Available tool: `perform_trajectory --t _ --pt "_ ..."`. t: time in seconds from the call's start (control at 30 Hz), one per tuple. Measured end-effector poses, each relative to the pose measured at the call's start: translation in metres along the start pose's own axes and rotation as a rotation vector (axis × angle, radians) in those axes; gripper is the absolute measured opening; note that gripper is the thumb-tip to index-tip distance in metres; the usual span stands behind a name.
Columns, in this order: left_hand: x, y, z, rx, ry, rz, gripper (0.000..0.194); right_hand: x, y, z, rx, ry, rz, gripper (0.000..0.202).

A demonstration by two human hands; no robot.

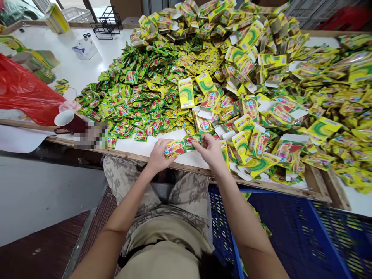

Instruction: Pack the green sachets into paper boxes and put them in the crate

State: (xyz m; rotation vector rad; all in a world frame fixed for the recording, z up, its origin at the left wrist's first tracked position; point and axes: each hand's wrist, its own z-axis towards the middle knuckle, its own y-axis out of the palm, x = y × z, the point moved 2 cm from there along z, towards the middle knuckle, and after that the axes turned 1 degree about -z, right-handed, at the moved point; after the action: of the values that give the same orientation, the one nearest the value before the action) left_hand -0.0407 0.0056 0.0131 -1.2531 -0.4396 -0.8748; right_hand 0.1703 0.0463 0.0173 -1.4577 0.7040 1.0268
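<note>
My left hand is wrapped round a small yellow-green box printed with a watermelon picture, just above the table's front edge. Pinched in my right hand is a small green packet, lying against the right end of the box. Green packets are heaped in front of and to the left of my hands. Yellow boxes, several with open flaps, lie beyond and to the right of my right hand.
A dark mug and a red plastic bag are at the left. A black wire rack stands at the back left. Blue crates sit below the wooden table edge; yellow packets cover the far right.
</note>
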Motion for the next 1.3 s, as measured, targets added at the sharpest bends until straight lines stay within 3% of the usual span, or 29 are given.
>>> perform_trajectory --t 0.1,0.23,0.4,0.57,0.67,0.8,0.93,0.97,1.03,1.13,1.2,1.3 --pt "-0.002 -0.001 -0.003 0.038 0.035 -0.020 0.051 0.005 0.001 0.000 0.006 0.050 -0.072 0.037" --pt "-0.007 -0.003 -0.003 -0.006 0.065 -0.060 0.055 0.002 -0.003 -0.001 -0.074 0.053 -0.165 0.045" --pt "-0.009 -0.005 -0.002 -0.039 0.044 -0.142 0.058 -0.012 0.002 -0.007 0.129 0.047 -0.111 0.042" --pt "-0.010 -0.002 -0.007 0.048 -0.124 -0.487 0.082 -0.006 0.013 -0.011 0.038 0.104 0.056 0.040" --pt "-0.009 0.004 -0.009 0.119 -0.253 -0.694 0.066 -0.004 0.018 -0.010 0.001 0.129 0.187 0.034" --pt "-0.009 0.010 -0.006 0.193 -0.363 -0.749 0.044 -0.011 0.028 -0.012 -0.003 0.128 0.253 0.025" --pt "-0.016 0.009 0.000 0.255 -0.451 -0.782 0.036 -0.019 0.032 -0.009 -0.189 0.016 0.204 0.024" --pt "-0.018 0.009 0.000 0.282 -0.466 -0.801 0.035 -0.018 0.030 -0.004 -0.196 0.007 0.179 0.028" --pt "-0.021 0.007 0.001 0.306 -0.484 -0.843 0.035 -0.012 0.022 0.008 -0.094 0.011 0.033 0.032" --pt "-0.024 0.007 0.000 0.311 -0.483 -0.849 0.035 0.000 0.013 0.028 0.115 -0.020 -0.429 0.036" --pt "-0.024 0.007 -0.001 0.312 -0.471 -0.843 0.034 0.007 0.014 0.036 0.150 -0.035 -0.689 0.040" --pt "-0.024 0.007 -0.003 0.327 -0.479 -0.900 0.032 0.015 0.017 0.037 0.142 -0.033 -0.834 0.040"
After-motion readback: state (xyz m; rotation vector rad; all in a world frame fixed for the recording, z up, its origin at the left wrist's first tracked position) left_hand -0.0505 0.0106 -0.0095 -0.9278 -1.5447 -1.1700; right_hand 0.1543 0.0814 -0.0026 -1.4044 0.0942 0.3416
